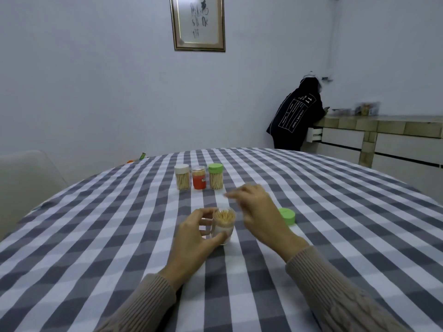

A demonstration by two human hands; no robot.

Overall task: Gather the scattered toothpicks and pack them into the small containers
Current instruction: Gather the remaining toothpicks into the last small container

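A clear open container (224, 224) packed with upright toothpicks stands on the checked tablecloth (96, 224). My left hand (199, 233) grips its left side and base. Just above and right of its mouth, my right hand (256, 207) hovers with fingers bent, blurred by motion; I cannot tell whether it pinches a toothpick. The green lid (287, 215) lies on the cloth to the right of that hand. Farther back stand three closed containers: white-lidded (182, 177), red (199, 177) and green-lidded (215, 176).
A pale chair (26, 180) stands at the table's left edge. A person in a dark jacket (296, 116) leans on a tiled counter (383, 130) at the back right. A framed picture (198, 22) hangs on the wall.
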